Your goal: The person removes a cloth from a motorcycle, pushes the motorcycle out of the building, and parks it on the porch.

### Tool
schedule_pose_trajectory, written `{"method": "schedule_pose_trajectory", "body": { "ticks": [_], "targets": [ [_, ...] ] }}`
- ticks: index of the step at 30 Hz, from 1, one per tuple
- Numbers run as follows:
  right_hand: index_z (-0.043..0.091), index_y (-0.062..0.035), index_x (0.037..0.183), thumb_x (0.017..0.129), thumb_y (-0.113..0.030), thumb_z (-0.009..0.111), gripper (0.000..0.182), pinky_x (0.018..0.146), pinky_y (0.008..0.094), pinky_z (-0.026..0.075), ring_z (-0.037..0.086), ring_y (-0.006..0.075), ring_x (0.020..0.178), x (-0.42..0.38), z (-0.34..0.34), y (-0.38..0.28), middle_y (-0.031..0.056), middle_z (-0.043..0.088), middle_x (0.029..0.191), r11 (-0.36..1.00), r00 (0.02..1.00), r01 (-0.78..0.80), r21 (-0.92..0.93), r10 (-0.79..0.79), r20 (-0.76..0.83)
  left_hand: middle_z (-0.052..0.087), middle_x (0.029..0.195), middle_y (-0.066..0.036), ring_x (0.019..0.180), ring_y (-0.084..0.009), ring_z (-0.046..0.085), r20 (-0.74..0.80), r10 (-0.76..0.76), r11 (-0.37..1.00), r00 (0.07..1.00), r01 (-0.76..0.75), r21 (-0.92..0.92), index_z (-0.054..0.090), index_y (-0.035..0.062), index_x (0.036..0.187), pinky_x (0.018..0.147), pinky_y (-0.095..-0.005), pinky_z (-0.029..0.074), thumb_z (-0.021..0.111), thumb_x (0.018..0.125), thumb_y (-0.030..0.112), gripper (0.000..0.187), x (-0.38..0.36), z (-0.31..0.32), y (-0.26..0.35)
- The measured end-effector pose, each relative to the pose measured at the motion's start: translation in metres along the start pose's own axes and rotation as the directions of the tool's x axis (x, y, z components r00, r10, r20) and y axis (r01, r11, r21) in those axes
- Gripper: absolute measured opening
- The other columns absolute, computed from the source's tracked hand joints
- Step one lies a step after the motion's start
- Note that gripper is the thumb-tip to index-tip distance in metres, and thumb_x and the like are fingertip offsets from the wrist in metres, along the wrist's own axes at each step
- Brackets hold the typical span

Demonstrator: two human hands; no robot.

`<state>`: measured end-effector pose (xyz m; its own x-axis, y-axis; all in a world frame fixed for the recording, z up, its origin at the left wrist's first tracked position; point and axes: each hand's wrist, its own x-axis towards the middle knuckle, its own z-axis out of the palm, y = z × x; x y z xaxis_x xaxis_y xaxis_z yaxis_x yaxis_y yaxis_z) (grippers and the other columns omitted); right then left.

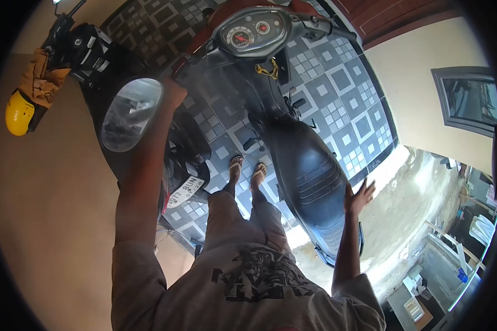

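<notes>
A motor scooter stands in front of me, with a round-cornered dashboard (pixel 255 33) and a long black seat (pixel 309 168). My left hand (pixel 174 94) is closed round the scooter's left handlebar (pixel 181 67), its fingers mostly out of sight. Beside that hand, an oval mirror (pixel 131 115) covers part of my forearm. My right hand (pixel 360 197) is open with fingers spread, just off the right edge of the seat near its rear, and holds nothing. A yellow cord or strap (pixel 267 69) hangs below the dashboard.
Close on the left is a second, dark motorbike with a white number plate (pixel 185 193). A yellow helmet (pixel 20 112) and brown jacket (pixel 43 79) hang from its handlebar. Patterned tiles (pixel 342 80) cover the floor, meeting rough concrete (pixel 395 212). A wall with a grey-framed window (pixel 469 100) rises right.
</notes>
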<state>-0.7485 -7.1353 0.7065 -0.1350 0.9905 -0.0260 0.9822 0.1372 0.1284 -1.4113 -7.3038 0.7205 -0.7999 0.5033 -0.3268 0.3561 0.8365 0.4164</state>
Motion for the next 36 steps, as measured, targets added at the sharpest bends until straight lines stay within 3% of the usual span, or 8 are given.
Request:
{"method": "schedule_pose_trajectory", "body": {
  "ticks": [5, 11, 13, 16, 19, 21, 30, 36],
  "targets": [
    [0.020, -0.0199, 0.161, 0.091, -0.075, 0.044, 0.093, 0.118, 0.0662, 0.011, 0.009, 0.0417, 0.154, -0.127, 0.011, 0.093, 0.0163, 0.006, 0.169, 0.926, 0.933, -0.288, -0.246, 0.329, 0.147, 0.072, 0.079, -0.023, 0.083, -0.0371, 0.074, -0.269, 0.145, 0.979, 0.952, -0.177, -0.097, 0.073, -0.0011, 0.086, 0.072, -0.0449, 0.056, 0.075, 0.074, 0.017, 0.022, 0.030, 0.043, -0.033],
    [0.008, -0.0270, 0.162, 0.091, -0.074, 0.046, 0.093, 0.114, 0.0701, 0.021, 0.014, 0.0412, 0.153, -0.156, 0.041, 0.098, 0.0111, 0.008, 0.169, 0.919, 0.840, -0.371, -0.130, 0.393, 0.375, 0.071, 0.072, -0.015, 0.062, -0.0261, 0.071, -0.131, 0.361, 0.905, 0.923, -0.381, -0.189, 0.068, -0.0024, 0.097, 0.057, -0.0382, 0.053, 0.078, 0.080, 0.018, 0.029, 0.033, 0.034, -0.039],
    [0.009, -0.0270, 0.162, 0.091, -0.071, 0.048, 0.092, 0.113, 0.0694, 0.023, 0.016, 0.0414, 0.152, -0.146, 0.034, 0.094, 0.0109, 0.008, 0.169, 0.914, 0.822, -0.376, -0.151, 0.404, 0.401, 0.068, 0.068, -0.011, 0.053, -0.0232, 0.066, 0.072, 0.383, 0.878, 0.921, -0.339, -0.337, 0.064, -0.0031, 0.106, 0.050, -0.0357, 0.050, 0.078, 0.083, 0.021, 0.037, 0.026, 0.012, -0.037],
    [0.011, -0.0248, 0.162, 0.092, -0.067, 0.051, 0.091, 0.114, 0.0672, 0.024, 0.017, 0.0433, 0.151, -0.138, 0.036, 0.101, 0.0133, 0.009, 0.169, 0.920, 0.825, -0.372, -0.127, 0.390, 0.410, 0.068, 0.087, -0.017, 0.058, -0.0265, 0.067, 0.050, 0.251, 0.945, 0.967, -0.233, -0.232, 0.057, -0.0018, 0.118, 0.055, -0.0395, 0.052, 0.077, 0.084, 0.021, 0.047, 0.008, -0.002, -0.028],
    [0.010, -0.0175, 0.162, 0.093, -0.064, 0.051, 0.092, 0.118, 0.0620, 0.021, 0.016, 0.0455, 0.151, -0.135, 0.064, 0.127, 0.0225, 0.008, 0.166, 0.952, 0.881, -0.298, -0.066, 0.301, 0.366, 0.067, 0.106, -0.024, 0.092, -0.0405, 0.067, -0.422, 0.665, 0.738, 0.616, -0.628, 0.247, 0.057, -0.0008, 0.123, 0.082, -0.0473, 0.052, 0.076, 0.082, 0.019, 0.049, 0.066, 0.062, -0.076],
    [0.010, -0.0124, 0.161, 0.094, -0.063, 0.051, 0.094, 0.120, 0.0585, 0.018, 0.015, 0.0474, 0.150, -0.136, 0.077, 0.152, 0.0290, 0.008, 0.164, 0.973, 0.910, -0.228, -0.041, 0.228, 0.347, 0.067, 0.108, -0.025, 0.106, -0.0446, 0.063, -0.272, 0.538, 0.843, 0.798, -0.497, 0.207, 0.059, -0.0009, 0.122, 0.092, -0.0480, 0.049, 0.075, 0.082, 0.018, 0.048, 0.046, 0.041, -0.055],
    [0.009, -0.0083, 0.161, 0.093, -0.059, 0.056, 0.097, 0.122, 0.0571, 0.016, 0.017, 0.0540, 0.148, -0.122, 0.075, 0.152, 0.0347, 0.009, 0.161, 0.969, 0.899, -0.246, 0.009, 0.224, 0.375, 0.071, 0.092, -0.021, 0.092, -0.0415, 0.069, -0.279, 0.572, 0.819, 0.772, -0.554, 0.146, 0.064, 0.0057, 0.116, 0.082, -0.0475, 0.053, 0.070, 0.086, 0.024, 0.036, 0.016, 0.014, -0.021],
    [0.008, -0.0074, 0.160, 0.094, -0.055, 0.057, 0.095, 0.123, 0.0552, 0.013, 0.015, 0.0500, 0.150, -0.115, 0.060, 0.130, 0.0344, 0.008, 0.162, 0.946, 0.861, -0.325, 0.001, 0.296, 0.415, 0.071, 0.086, -0.019, 0.087, -0.0395, 0.070, -0.128, 0.484, 0.874, 0.866, -0.484, 0.038, 0.064, 0.0061, 0.116, 0.079, -0.0480, 0.052, 0.068, 0.086, 0.027, 0.037, 0.006, -0.001, -0.010]
  ]
}}
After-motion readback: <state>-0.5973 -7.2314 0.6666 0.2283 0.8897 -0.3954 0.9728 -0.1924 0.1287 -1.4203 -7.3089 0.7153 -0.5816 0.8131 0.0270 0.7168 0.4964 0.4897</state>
